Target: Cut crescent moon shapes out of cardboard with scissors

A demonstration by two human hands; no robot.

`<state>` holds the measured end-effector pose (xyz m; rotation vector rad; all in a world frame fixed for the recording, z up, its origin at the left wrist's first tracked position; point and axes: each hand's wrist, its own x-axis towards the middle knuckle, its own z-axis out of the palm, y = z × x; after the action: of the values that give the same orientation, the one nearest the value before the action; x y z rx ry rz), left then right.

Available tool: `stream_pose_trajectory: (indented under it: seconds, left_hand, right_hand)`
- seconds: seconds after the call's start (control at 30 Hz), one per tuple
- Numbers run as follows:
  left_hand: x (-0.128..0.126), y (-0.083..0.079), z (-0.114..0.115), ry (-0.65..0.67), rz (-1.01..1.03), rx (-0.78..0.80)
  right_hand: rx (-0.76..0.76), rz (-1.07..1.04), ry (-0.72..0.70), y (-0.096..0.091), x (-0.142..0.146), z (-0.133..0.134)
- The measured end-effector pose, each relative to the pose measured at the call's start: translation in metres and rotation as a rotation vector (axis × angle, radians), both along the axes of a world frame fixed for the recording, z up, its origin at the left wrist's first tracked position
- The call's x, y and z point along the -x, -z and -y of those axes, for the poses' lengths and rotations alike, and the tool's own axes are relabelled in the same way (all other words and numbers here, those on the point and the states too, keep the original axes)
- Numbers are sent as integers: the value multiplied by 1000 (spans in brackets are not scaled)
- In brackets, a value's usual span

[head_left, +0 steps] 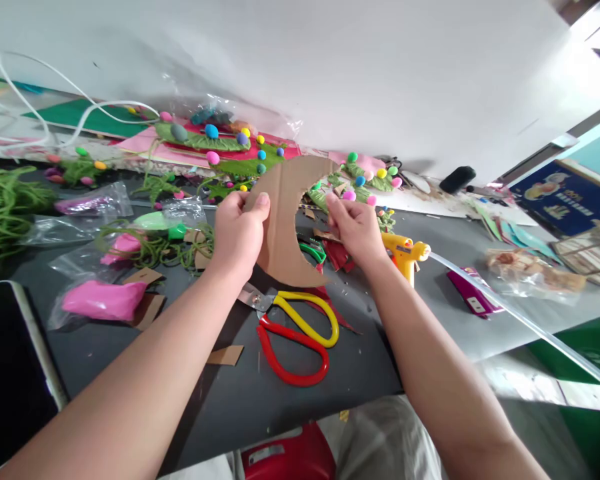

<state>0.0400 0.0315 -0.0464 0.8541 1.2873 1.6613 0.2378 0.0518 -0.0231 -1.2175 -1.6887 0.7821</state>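
A crescent-shaped piece of brown cardboard (pixel 280 220) is held up over the dark table, its hollow side facing right. My left hand (pixel 240 230) grips its outer left edge, thumb on the near face. Beside the hollow, my right hand (pixel 356 230) is closed in a pinch; whatever its fingertips hold, if anything, is too small to make out. Below the crescent lie scissors (pixel 300 340) with one yellow and one red handle, their blades partly hidden by my left arm. Green-handled scissors (pixel 313 251) show partly behind the cardboard.
A yellow glue gun (pixel 405 253) with a clear glue stick lies by my right wrist. Pink clay packets (pixel 105 299), cardboard scraps (pixel 225 355) and green cords (pixel 10 207) are on the left, near a tablet (pixel 10 373). Wrapped leaves with coloured balls (pixel 205 139) line the back.
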Motion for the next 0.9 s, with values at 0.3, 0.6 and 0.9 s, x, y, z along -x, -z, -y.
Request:
stream_pose_trajectory:
  seconds: [0.3, 0.6, 0.9]
  left_hand:
    - [-2, 3, 4, -25, -192, -114]
    - [-4, -9, 14, -9, -325, -172]
    - [0, -4, 4, -11, -78, -113]
  right_hand:
    - [64, -33, -167, -5, 17, 17]
    - [139, -81, -131, -7, 23, 21]
    - [29, 167, -56, -2, 15, 16]
